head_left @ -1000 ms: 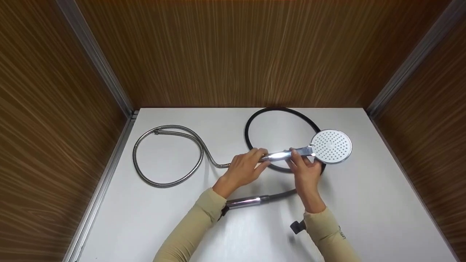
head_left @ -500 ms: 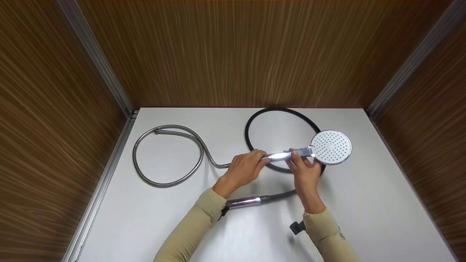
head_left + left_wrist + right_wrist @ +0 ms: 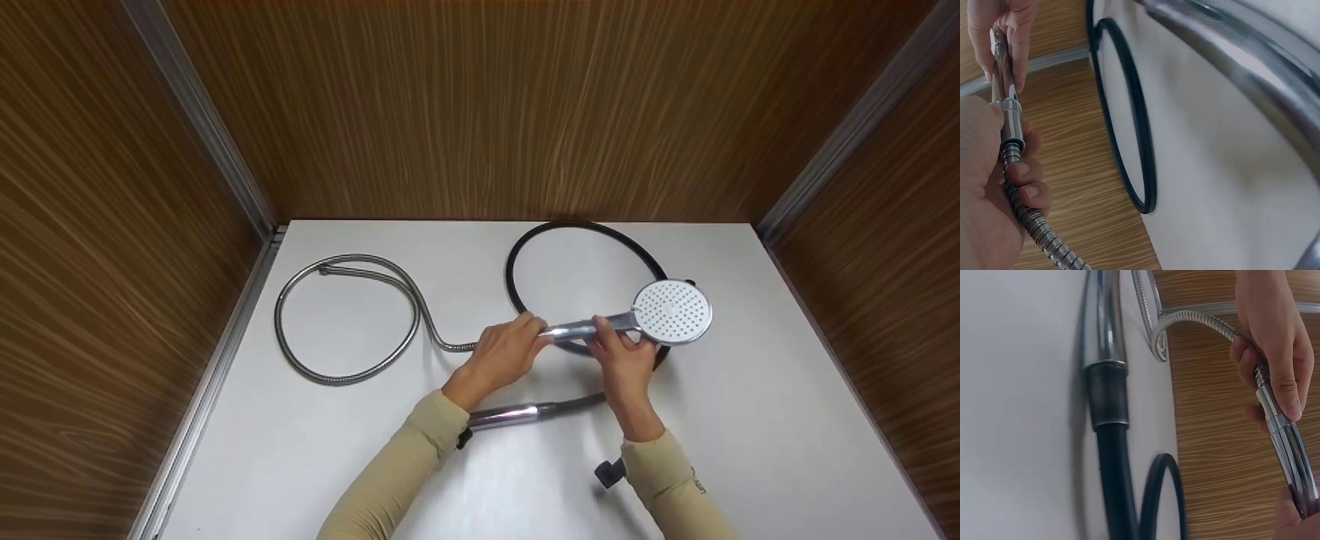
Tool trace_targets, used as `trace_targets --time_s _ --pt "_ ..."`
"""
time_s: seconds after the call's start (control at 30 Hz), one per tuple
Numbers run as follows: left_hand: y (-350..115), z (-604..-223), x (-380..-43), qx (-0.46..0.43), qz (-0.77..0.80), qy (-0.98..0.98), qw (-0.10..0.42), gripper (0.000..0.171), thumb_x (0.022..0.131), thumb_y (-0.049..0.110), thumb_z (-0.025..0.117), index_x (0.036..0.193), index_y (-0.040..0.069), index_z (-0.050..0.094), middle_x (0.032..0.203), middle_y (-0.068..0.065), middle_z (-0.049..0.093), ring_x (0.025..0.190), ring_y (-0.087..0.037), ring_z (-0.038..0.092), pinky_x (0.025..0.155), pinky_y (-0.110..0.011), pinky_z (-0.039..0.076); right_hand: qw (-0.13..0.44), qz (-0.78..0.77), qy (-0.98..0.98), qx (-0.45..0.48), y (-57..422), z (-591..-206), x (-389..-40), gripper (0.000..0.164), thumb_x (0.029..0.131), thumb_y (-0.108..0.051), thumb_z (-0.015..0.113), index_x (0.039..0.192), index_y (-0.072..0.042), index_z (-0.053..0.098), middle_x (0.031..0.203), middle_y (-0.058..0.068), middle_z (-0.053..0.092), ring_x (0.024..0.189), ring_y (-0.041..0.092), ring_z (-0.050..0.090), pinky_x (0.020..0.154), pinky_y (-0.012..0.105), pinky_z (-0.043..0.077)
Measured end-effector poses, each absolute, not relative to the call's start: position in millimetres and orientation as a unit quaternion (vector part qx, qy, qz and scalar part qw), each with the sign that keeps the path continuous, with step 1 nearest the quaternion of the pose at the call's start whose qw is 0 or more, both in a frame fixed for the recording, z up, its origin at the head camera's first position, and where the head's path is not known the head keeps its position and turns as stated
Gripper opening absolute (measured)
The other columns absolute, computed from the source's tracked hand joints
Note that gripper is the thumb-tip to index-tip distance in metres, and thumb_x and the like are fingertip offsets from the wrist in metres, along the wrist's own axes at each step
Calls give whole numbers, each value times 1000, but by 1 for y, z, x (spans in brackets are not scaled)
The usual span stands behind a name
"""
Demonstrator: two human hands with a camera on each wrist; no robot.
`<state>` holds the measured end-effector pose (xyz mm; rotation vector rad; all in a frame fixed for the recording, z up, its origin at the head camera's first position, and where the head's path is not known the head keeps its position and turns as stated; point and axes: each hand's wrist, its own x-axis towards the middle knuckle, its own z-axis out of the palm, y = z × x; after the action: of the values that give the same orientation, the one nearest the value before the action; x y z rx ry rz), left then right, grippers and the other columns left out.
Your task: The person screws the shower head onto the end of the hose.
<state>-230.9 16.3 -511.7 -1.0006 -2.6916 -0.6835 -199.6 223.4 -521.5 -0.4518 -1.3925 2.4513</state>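
A chrome hand shower [image 3: 673, 311], with its white nozzle face upward, is held above the table. My right hand [image 3: 626, 367] pinches its handle near the head. At the handle's lower end my left hand [image 3: 499, 356] grips the connector of a ribbed metal shower hose [image 3: 454, 347]. In the left wrist view, the chrome connector nut [image 3: 1012, 125] meets the handle, thumb on one side and fingers curled round the hose below it. The right wrist view also shows the left thumb lying along the connector [image 3: 1270, 405]. Whether the thread is fully engaged cannot be seen.
The metal hose lies looped on the white table [image 3: 750, 420] at the left. A black hose [image 3: 510, 266] curls behind and under the hands, joined to a chrome tube [image 3: 510, 416] near the left forearm. Wood-grain panels [image 3: 480, 112] enclose the back and sides.
The hand shower has shifted slightly toward me and left, its head tilting a little. Both hands move with it and keep their hold. The looped hoses lie nearly as before.
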Motion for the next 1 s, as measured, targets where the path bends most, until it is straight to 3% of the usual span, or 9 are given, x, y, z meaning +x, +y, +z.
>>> trace_targets --time_s 0.13,0.27,0.37,0.47,0.57,0.7,0.77,0.9,1.0 --pt "18 -523 -230 -335 -208 -914 94 31 112 36 49 112 10 66 95 -3 62 70 -16 59 60 -31 54 113 836 -505 -181 225 -535 -199 84 102 -2 67 167 -14 15 124 15 72 102 12 78 99 35 62" --pt "20 -534 -228 -333 -184 -920 96 31 112 36 49 109 10 66 94 -3 61 70 -17 62 59 -32 55 81 820 -536 -184 227 -546 -196 89 104 -5 64 169 -17 4 157 30 45 126 23 70 103 34 60" --pt "20 -540 -226 -335 -167 -922 98 30 112 36 50 107 9 65 93 -4 61 70 -18 63 58 -32 56 70 809 -552 -190 228 -552 -195 96 104 -6 64 170 -21 -4 169 27 27 143 35 54 104 33 59" --pt "21 -543 -226 -334 -156 -925 98 30 112 35 51 106 9 64 91 -4 61 68 -19 62 57 -32 55 71 804 -558 -191 228 -555 -197 103 103 -4 66 169 -25 -10 174 21 17 150 39 45 105 32 58" --pt "23 -546 -227 -328 -151 -929 86 30 112 35 50 106 9 64 90 -4 61 68 -18 60 57 -31 54 68 809 -553 -188 229 -558 -199 100 103 -2 64 170 -21 -7 172 24 22 144 35 53 105 33 59" --pt "25 -551 -227 -328 -143 -932 62 31 112 35 50 106 8 65 89 -4 60 68 -17 57 57 -30 53 58 805 -556 -200 231 -562 -200 91 104 -2 63 170 -12 1 164 29 34 119 19 69 104 32 59" --pt "26 -553 -227 -329 -140 -932 53 31 112 34 50 106 8 65 89 -3 60 68 -16 56 58 -29 53 51 798 -564 -208 233 -564 -200 91 103 -4 64 170 -11 2 166 28 32 113 12 68 104 30 59" --pt "27 -557 -226 -329 -137 -933 52 32 113 35 49 106 8 65 90 -4 61 70 -18 58 60 -32 55 30 788 -575 -219 235 -568 -201 89 104 -8 65 169 -9 4 168 25 31 115 11 64 107 27 57" --pt "28 -560 -225 -330 -142 -932 52 32 113 35 49 105 8 65 89 -5 62 72 -19 61 60 -33 56 17 790 -571 -221 238 -570 -202 84 104 -8 64 168 -4 10 157 23 43 109 9 68 109 30 56"
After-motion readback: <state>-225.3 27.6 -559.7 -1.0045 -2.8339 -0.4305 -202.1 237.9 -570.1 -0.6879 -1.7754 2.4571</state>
